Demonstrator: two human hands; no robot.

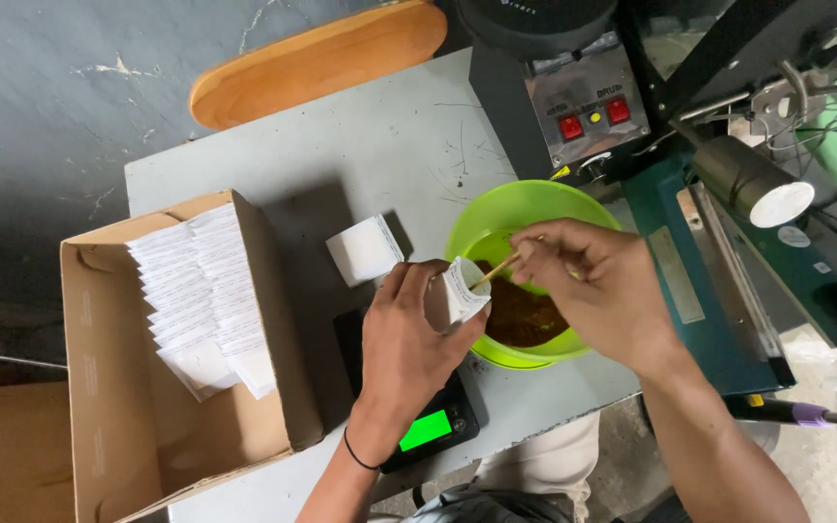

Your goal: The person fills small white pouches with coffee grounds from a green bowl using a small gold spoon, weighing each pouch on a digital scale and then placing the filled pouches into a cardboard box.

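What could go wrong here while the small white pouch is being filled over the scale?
The left hand holds the white pouch beside the green bowl, not over it, so brown powder slipping off the wooden stick in the right hand may land on the black scale.

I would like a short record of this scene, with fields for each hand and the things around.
left hand: holds a small white sachet open above the scale
right hand: holds a thin wooden stick at the sachet mouth
green bowl: brown powder inside
cardboard box: stacked white sachets
table: grey
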